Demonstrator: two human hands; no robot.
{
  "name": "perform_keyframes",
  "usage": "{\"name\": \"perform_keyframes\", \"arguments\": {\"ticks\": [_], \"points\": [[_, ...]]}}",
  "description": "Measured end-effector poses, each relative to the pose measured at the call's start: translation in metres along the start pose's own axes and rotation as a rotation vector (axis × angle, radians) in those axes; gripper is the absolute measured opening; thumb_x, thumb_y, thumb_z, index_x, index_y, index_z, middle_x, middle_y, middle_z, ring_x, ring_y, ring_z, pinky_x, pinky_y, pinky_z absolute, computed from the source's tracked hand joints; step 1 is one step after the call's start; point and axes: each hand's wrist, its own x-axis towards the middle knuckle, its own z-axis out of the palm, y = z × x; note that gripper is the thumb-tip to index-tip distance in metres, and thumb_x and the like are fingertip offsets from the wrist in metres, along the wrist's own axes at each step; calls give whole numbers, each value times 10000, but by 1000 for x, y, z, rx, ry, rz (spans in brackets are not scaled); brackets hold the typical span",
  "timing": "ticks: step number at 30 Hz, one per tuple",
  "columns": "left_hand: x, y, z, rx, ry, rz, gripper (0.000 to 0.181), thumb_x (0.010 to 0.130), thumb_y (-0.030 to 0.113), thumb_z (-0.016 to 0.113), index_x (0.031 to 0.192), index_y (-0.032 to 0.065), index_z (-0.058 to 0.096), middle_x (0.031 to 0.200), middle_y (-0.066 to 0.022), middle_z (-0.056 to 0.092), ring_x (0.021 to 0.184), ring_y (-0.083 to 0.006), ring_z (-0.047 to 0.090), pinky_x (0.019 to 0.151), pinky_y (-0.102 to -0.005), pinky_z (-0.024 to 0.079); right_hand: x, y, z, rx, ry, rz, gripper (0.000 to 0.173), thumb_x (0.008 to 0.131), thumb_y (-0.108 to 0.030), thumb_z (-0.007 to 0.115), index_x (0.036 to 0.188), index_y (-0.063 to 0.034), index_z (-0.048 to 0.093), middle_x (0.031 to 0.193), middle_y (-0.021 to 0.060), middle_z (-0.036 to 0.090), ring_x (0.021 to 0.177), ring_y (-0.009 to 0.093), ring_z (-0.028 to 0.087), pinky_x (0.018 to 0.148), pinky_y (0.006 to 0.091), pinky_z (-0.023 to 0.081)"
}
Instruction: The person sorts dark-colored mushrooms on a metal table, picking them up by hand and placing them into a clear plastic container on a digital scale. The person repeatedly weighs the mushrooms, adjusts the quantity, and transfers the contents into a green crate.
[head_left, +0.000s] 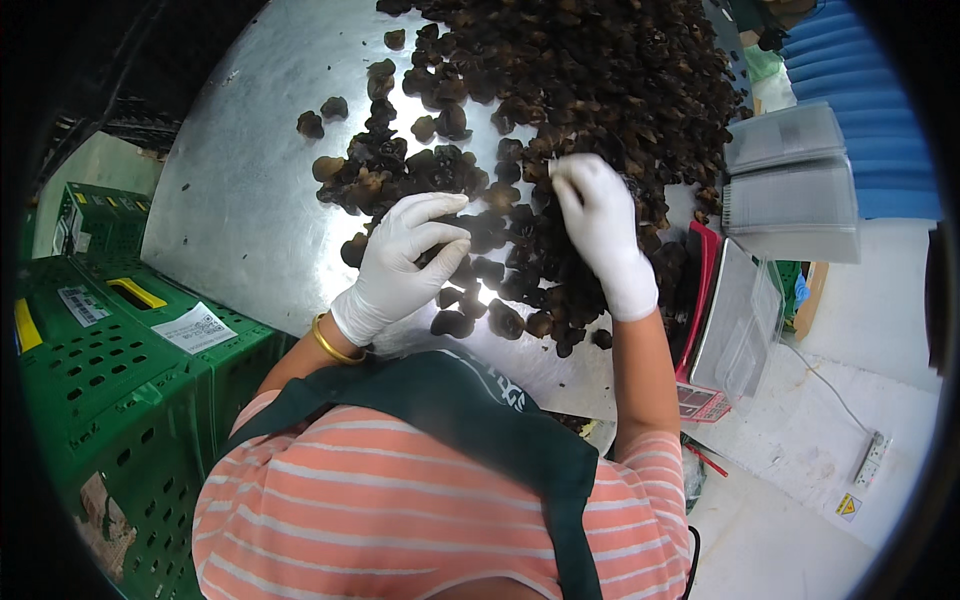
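Dark brown wood ear mushrooms (600, 82) lie heaped on a metal table (247, 142), thickest at the top right. My left hand (412, 255), in a white glove, hovers at the near edge of a smaller cluster of mushrooms (375, 169), its fingers curled with a gap between thumb and fingertips; whether a piece is held there is unclear. At the near side of the big heap is my right hand (600, 217), also gloved, with thumb and fingertips pinched together over the mushrooms. Anything between those fingertips is too small to make out.
Green perforated plastic crates (112, 352) stand at the left, bearing labels. To the right are a red scale (701, 300) with a metal pan and clear plastic container (742, 330), and stacks of clear plastic trays (791, 195). A power strip (872, 459) lies at the lower right.
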Motion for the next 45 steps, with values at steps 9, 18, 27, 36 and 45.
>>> {"name": "perform_keyframes", "arguments": {"ticks": [9, 18, 27, 36, 45], "points": [[-13, -13, 17, -631, -122, -296, 222, 925, 170, 586, 1047, -8, 638, 1116, -143, 644, 1007, -221, 631, 847, -309, 510, 32, 42, -2, 170, 106, 268, 221, 809, -99, 660, 1023, -45, 665, 1015, 130, 659, 928, 260, 654, 816, 320, 515], [-20, -31, 53, -1847, -208, -1130, 386, 990, 353, 445, 1119, 20, 591, 1031, -114, 624, 795, -169, 578, 587, -246, 474, 15, -5, -21, 269, -37, 281, 183, 821, -92, 670, 990, -22, 672, 955, 136, 661, 899, 263, 649, 810, 320, 510], [-20, -13, 45, -1664, -257, -1137, 302, 974, 278, 481, 983, 17, 633, 906, -92, 647, 740, -172, 592, 590, -267, 455, 38, 49, 35, -322, -475, 76, 107, 806, -151, 584, 868, -116, 664, 869, 129, 625, 854, 323, 625, 737, 431, 508], [-30, 2, 51, -1597, -367, -1122, 298, 976, 259, 483, 988, 12, 649, 915, -100, 670, 735, -181, 602, 563, -268, 443, 38, 1, 26, -50, -145, -61, 114, 742, -151, 689, 826, -73, 685, 1022, 102, 638, 905, 299, 612, 797, 406, 500], [-45, 13, 50, -1550, -502, -1122, 281, 971, 252, 499, 1000, 5, 630, 921, -110, 662, 741, -165, 626, 577, -269, 461, 61, -46, 64, -93, -263, -160, 218, 763, -207, 604, 919, -103, 713, 1146, 153, 618, 1098, 300, 568, 953, 417, 460]]}}
